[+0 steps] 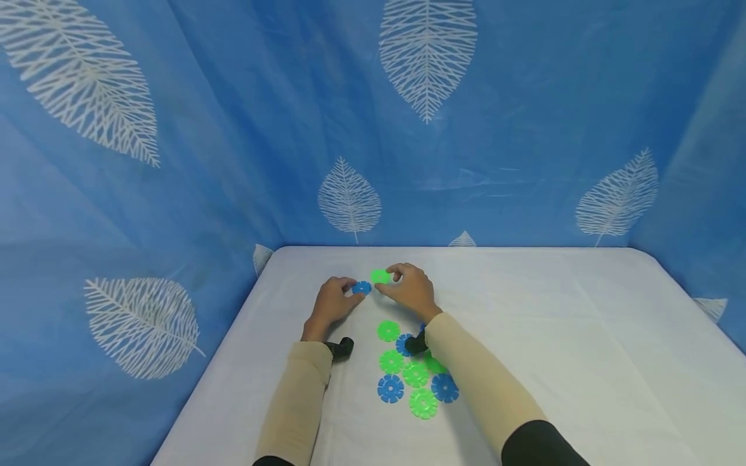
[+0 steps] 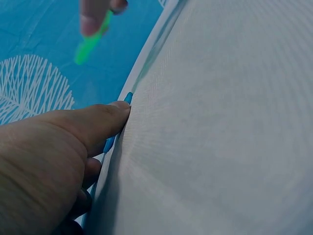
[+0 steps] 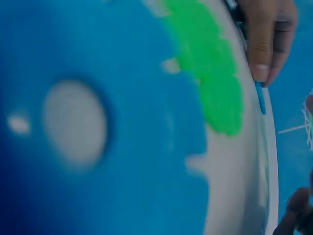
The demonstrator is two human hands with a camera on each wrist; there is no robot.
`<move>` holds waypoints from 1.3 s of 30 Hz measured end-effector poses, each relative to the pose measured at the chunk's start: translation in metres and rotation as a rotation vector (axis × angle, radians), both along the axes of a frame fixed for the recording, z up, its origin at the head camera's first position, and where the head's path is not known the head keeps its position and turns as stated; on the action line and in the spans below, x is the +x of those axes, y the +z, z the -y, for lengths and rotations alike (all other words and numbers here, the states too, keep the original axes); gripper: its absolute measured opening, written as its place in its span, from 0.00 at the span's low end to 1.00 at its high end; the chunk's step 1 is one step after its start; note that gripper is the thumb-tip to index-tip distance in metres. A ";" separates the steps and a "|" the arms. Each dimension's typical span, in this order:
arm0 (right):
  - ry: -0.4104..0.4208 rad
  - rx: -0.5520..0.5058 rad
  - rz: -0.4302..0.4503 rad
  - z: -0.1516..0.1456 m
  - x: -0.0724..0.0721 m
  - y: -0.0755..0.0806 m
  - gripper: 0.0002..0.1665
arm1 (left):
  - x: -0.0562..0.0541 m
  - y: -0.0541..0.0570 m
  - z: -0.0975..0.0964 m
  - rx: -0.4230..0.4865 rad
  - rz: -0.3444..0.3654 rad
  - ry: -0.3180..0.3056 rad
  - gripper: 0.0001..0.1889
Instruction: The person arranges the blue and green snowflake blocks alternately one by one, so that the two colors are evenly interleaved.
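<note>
- Nearest: my beige sleeves (image 1: 295, 402). The right one partly covers the cluster of loose green notched discs (image 1: 423, 397) and loose blue notched discs (image 1: 390, 382).
- Risk: right wrist camera (image 1: 416, 343) looks close over that cluster; a blue disc fills most of its view. Dip the forearm and I'd likely scatter pieces.
- Left hand (image 1: 333, 303): thumb and fingers pinch one blue disc (image 1: 362, 284) low by the white tabletop (image 1: 583, 362). Touching or just above, can't tell.
- Right hand (image 1: 412, 290): thumb and fingertip pinch a green disc (image 1: 380, 276), just beside the blue one. No visible contact.
- Risk: both grips are rim-only. A sideways knock could twist either disc loose. If they're pushed together with notches misaligned, edges would probably skid.
- Back: blue leaf-print curtain (image 1: 524, 129).
</note>
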State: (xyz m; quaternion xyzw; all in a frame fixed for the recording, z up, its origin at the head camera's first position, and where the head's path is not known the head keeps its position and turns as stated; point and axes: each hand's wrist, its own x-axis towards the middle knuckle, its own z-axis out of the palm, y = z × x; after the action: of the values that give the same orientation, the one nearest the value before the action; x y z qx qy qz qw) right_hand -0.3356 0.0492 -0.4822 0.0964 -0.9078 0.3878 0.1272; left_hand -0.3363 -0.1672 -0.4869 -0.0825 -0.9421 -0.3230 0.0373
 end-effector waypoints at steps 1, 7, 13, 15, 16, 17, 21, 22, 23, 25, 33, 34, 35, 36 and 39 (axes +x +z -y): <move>-0.011 0.009 0.011 0.002 -0.001 -0.003 0.28 | 0.000 0.000 0.000 -0.001 -0.003 0.000 0.23; -0.071 0.073 0.089 0.009 -0.002 -0.004 0.30 | 0.000 0.001 0.001 -0.004 0.001 -0.011 0.23; -0.057 0.119 0.130 0.011 -0.007 0.001 0.29 | -0.004 0.003 0.003 -0.016 -0.007 -0.009 0.23; -0.047 0.118 0.140 0.011 -0.009 0.001 0.29 | -0.004 0.004 0.003 -0.016 -0.012 -0.006 0.23; -0.044 0.120 0.144 0.011 -0.009 0.001 0.29 | -0.004 0.004 0.003 -0.013 -0.012 -0.005 0.23; -0.038 0.127 0.147 0.011 -0.010 0.000 0.29 | -0.004 0.004 0.003 -0.009 -0.015 -0.004 0.23; -0.022 0.159 0.163 0.011 -0.008 -0.001 0.29 | -0.002 0.002 0.003 -0.005 -0.011 -0.013 0.22; -0.020 0.165 0.167 0.011 -0.008 -0.001 0.29 | -0.002 0.001 0.003 -0.003 -0.010 -0.016 0.22; -0.015 0.171 0.170 0.012 -0.007 -0.002 0.29 | -0.002 0.000 0.003 -0.003 -0.010 -0.017 0.22; -0.011 0.177 0.175 0.011 -0.006 -0.002 0.29 | -0.001 -0.002 0.002 -0.004 -0.008 -0.016 0.22; -0.009 0.174 0.185 0.007 -0.005 -0.003 0.28 | -0.001 -0.002 0.001 0.011 -0.027 -0.016 0.22; -0.007 0.173 0.189 0.006 -0.006 -0.003 0.28 | -0.001 -0.003 0.001 0.009 -0.029 -0.016 0.22; -0.006 0.173 0.193 0.006 -0.006 -0.003 0.28 | -0.001 -0.003 0.002 0.007 -0.032 -0.015 0.22; -0.004 0.174 0.199 0.006 -0.005 -0.004 0.28 | -0.001 -0.003 0.002 0.002 -0.033 -0.013 0.22; 0.003 0.172 0.211 0.005 -0.005 -0.003 0.30 | -0.001 -0.003 0.002 -0.015 -0.031 -0.009 0.22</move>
State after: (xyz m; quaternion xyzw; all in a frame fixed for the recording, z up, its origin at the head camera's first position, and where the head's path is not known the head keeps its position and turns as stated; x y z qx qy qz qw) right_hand -0.3403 0.0445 -0.4853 0.0670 -0.9460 0.3165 0.0219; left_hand -0.3372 -0.1687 -0.4899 -0.0921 -0.9433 -0.3150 0.0495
